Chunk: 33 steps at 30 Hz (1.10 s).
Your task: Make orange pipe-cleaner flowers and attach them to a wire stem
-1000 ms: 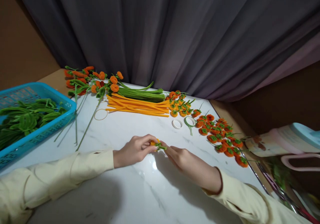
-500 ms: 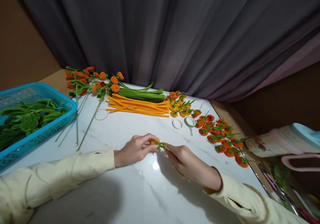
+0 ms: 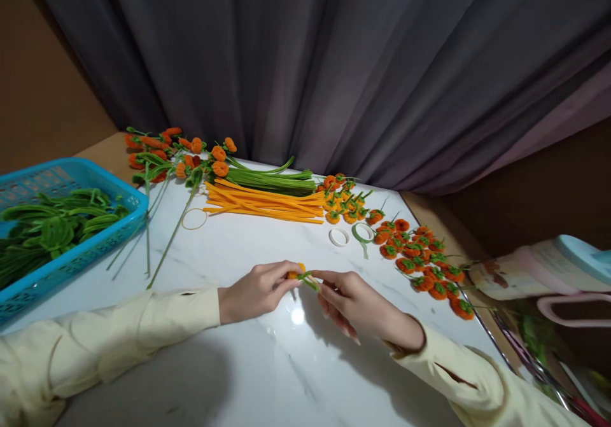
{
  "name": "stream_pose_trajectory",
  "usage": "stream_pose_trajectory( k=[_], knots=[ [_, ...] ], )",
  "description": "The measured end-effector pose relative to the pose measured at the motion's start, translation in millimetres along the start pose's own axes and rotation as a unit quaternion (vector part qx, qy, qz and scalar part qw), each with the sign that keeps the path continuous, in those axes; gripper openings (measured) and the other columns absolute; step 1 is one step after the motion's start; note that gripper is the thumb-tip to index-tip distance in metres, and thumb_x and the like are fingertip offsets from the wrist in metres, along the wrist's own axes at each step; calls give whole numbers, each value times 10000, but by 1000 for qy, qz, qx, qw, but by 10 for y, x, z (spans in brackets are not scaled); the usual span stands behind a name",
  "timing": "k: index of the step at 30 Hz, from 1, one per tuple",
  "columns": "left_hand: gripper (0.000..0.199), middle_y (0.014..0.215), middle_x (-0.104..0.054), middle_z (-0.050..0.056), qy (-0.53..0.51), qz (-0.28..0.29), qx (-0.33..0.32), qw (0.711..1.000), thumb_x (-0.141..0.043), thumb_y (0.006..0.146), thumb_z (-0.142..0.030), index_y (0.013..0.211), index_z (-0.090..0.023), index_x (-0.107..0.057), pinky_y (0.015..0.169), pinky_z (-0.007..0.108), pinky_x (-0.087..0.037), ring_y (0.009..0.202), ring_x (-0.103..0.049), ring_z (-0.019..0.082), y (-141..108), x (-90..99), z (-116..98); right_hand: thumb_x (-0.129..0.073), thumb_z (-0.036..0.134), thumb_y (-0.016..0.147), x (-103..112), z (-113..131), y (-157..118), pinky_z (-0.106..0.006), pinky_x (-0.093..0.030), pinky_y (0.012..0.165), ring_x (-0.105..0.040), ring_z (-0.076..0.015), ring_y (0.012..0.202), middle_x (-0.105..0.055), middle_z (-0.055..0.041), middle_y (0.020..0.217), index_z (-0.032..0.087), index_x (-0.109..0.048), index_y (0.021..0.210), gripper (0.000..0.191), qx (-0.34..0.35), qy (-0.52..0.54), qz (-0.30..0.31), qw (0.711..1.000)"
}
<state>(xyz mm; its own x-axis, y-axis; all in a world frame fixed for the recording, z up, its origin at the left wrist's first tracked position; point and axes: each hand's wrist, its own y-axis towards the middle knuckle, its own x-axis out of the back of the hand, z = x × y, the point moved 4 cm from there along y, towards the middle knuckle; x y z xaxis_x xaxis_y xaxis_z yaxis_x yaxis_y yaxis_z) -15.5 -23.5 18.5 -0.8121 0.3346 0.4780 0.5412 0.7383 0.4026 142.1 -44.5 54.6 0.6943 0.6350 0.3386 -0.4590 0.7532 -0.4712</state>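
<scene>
Over the middle of the white table, my left hand [image 3: 258, 292] pinches a small yellow-orange pipe-cleaner pumpkin [image 3: 301, 267], mostly hidden by the fingers. A short green pipe cleaner [image 3: 310, 280] sticks out of its right side. Thumb and index finger of my right hand [image 3: 360, 303] are closed at that green piece, the other fingers loosely curled below. Beyond the hands lie a bundle of yellow-orange pipe cleaners [image 3: 267, 202] and a bundle of green ones [image 3: 272, 181]. Several yellow-orange pumpkins with green tops [image 3: 351, 207] sit right of them.
At the left stands a blue basket [image 3: 136, 205] of green pipe-cleaner leaves [image 3: 55, 230]. Orange pumpkins on stems [image 3: 219, 153] lie at the back left, more orange pumpkins [image 3: 415, 261] at the right. A white ring [image 3: 333, 236], a green tape roll [image 3: 356, 231] and a tumbler [image 3: 534, 268] are nearby.
My right hand has shifted slightly right and its lower fingers have opened out a little. The green piece now slants down to the right. My left hand keeps its hold, nearly still.
</scene>
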Motion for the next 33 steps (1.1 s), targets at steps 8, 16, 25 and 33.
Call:
stream_pose_trajectory(
  k=[8, 16, 25, 33],
  knots=[
    [149, 935, -662, 60, 45, -9, -63, 997, -467, 903, -169, 1035, -148, -534, 747, 204, -519, 793, -637, 118, 9, 18, -78, -299, 88, 867, -39, 18, -28, -135, -302, 300, -376, -64, 269, -430, 92, 405, 171, -472, 861, 191, 17, -69, 13, 997],
    [185, 973, -655, 87, 95, -8, -133, 986, -405, 931, -162, 1083, -136, -506, 828, 246, -535, 916, -639, 146, -1, 11, -118, -320, 154, 898, -9, 50, 5, -140, -282, 289, -352, -53, 279, -411, 79, 427, 174, -426, 727, 202, -22, 7, 32, 999],
    [157, 960, -668, 68, 76, -22, -75, 994, -456, 911, -182, 1051, -153, -520, 741, 218, -532, 806, -653, 131, 11, 22, -89, -262, 114, 904, 3, -32, 3, -157, -323, 320, -401, -79, 286, -446, 81, 455, 144, -436, 1101, 265, -34, -77, 7, 996],
    [152, 928, -667, 62, 36, -15, -16, 999, -476, 894, -191, 1022, -140, -540, 682, 191, -534, 723, -642, 111, -3, 3, -23, -347, 62, 888, -91, -103, -16, -208, -259, 419, -509, -138, 446, -564, -17, 568, 86, -378, 1231, 345, 64, -387, -118, 912]
  ],
)
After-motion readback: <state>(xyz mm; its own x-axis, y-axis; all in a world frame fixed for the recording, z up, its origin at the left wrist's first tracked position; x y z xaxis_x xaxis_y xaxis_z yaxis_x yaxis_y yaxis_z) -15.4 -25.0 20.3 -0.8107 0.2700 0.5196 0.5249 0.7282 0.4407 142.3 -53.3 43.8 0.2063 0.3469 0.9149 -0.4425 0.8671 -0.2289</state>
